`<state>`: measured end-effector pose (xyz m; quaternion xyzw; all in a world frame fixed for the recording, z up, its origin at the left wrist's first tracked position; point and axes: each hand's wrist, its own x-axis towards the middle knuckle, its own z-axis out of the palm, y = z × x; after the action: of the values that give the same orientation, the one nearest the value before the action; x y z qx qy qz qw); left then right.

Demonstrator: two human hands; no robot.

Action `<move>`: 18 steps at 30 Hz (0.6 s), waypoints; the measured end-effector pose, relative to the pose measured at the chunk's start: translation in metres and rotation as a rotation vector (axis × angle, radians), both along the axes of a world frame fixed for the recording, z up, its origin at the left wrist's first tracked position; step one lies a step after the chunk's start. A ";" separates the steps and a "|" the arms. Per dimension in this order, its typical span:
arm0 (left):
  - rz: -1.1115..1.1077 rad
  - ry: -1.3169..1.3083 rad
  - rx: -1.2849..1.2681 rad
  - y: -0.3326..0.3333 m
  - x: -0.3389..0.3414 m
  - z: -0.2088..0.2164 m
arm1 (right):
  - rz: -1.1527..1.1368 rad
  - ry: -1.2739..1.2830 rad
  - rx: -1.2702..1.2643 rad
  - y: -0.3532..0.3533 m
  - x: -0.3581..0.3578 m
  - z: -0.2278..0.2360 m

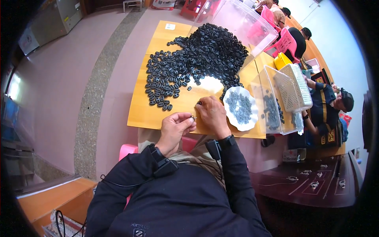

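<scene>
Left hand [177, 125]: thumb and index pinch a small dark piece [192, 117] with a thin pin-like bit sticking out; exact shape too small to read. Hand sits over the near table edge, held piece just inside it. Right hand [213, 114]: curled, fingertips down at a black piece [199, 103] near the tabletop; mostly hidden, so can't tell whether it's gripped. Hands near each other, not touching.

Table [148, 114]: wood shows in a strip along the near edge and at the near-left corner, so the left hand has room to its left. Loose black two-hole pieces [161, 85] spread along the left side, some close to that edge. They run into the big heap [217, 47] beyond the hands.

Right side is tight: scalloped white plate [253, 121] of small grey parts [240, 107] sits just beside the right hand, rim near the near edge. Heap's skirt comes up to its far side. Clear bin [265, 77] with more black pieces past the plate, at the table's right end. White perforated basket [297, 85] beside it. Larger clear box [258, 35] backs the heap.
</scene>
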<state>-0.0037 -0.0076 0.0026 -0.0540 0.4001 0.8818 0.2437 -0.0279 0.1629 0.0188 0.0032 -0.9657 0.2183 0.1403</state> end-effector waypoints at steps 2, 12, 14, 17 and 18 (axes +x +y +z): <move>0.004 0.005 -0.001 0.000 0.000 0.001 | 0.030 0.012 0.000 0.003 0.002 -0.002; 0.006 0.010 0.003 0.000 0.000 -0.001 | 0.132 -0.034 -0.527 0.019 0.028 -0.019; 0.013 0.009 0.007 0.000 0.000 0.002 | 0.100 -0.114 -0.668 0.018 0.035 -0.017; 0.010 0.007 0.042 0.000 -0.001 0.004 | 0.117 -0.186 -0.937 0.012 0.046 -0.011; 0.011 0.006 0.036 0.001 -0.001 0.003 | 0.110 -0.217 -0.996 0.010 0.048 -0.011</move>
<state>-0.0045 -0.0071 0.0059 -0.0490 0.3846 0.8903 0.2388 0.0204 0.1725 0.0080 -0.0359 -0.7520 0.6581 0.0119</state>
